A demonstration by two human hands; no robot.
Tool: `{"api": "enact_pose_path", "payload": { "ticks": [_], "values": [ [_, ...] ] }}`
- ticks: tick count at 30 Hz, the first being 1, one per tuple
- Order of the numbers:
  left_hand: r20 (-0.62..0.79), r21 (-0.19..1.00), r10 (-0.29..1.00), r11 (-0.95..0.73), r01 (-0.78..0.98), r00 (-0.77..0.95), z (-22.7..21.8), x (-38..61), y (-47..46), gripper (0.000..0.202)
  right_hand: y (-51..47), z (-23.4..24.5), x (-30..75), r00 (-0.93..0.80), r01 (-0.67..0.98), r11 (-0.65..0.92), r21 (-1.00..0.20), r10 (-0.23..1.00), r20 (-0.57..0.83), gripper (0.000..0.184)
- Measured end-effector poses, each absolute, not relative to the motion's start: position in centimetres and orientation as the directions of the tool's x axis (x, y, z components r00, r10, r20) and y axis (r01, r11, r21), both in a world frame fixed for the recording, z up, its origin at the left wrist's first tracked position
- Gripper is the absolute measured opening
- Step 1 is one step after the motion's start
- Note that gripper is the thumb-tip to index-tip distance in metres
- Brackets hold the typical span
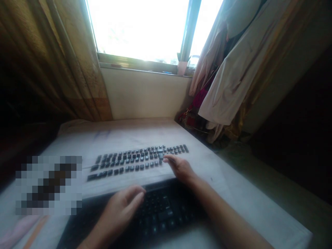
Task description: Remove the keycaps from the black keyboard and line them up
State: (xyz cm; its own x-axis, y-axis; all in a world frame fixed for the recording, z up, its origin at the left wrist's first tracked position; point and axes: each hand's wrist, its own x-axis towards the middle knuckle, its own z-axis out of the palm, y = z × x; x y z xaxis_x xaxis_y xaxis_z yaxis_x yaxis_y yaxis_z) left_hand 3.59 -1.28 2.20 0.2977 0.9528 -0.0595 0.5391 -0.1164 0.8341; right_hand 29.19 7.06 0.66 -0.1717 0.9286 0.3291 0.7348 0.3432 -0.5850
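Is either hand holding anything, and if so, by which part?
It cannot be told: blur hides whether the right hand grips any small black square keycaps, or the left hand the black rectangular keyboard.

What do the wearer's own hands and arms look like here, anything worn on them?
The left hand and right hand are both bare: no gloves. Both forearms are uncovered to the picture's edge, with no sleeve, watch or bracelet visible. Blur hides finer details.
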Motion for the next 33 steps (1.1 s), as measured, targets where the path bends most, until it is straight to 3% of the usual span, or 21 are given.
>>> {"api": "enact_pose_path", "payload": {
  "ticks": [5,10,20,23,28,33],
  "values": [
    [-0.049,0.836,0.961,-0.109,0.537,0.271,2.3,3.3,-1.3,0.034,8.7,-0.1,28.0,-0.197,0.816,0.293,-0.498,0.952,0.236,0.023],
    [-0.049,0.841,0.961,-0.107,0.530,0.271,2.2,3.1,-1.2,0.034,8.8,-0.7,28.4,-0.180,0.834,0.262,-0.485,0.961,0.211,0.025],
    [-0.029,0.824,0.968,-0.117,0.554,0.248,1.6,2.8,-0.9,0.033,7.3,1.3,30.7,-0.055,0.693,0.231,-0.683,0.961,0.269,0.031],
    [0.064,0.754,0.974,-0.191,0.628,0.219,1.2,2.7,-0.8,0.032,5.9,2.0,32.8,0.013,0.618,0.180,-0.765,0.971,0.239,0.039],
    [0.318,0.508,0.913,-0.390,0.768,0.254,-0.2,2.0,-0.1,0.035,2.6,2.6,35.9,0.035,0.503,0.067,-0.862,0.995,0.097,0.036],
    [0.298,0.391,0.896,-0.429,0.814,0.329,-2.0,1.5,0.3,0.043,-0.7,2.4,36.5,0.011,0.466,-0.021,-0.884,1.000,-0.018,0.033]
  ]
}}
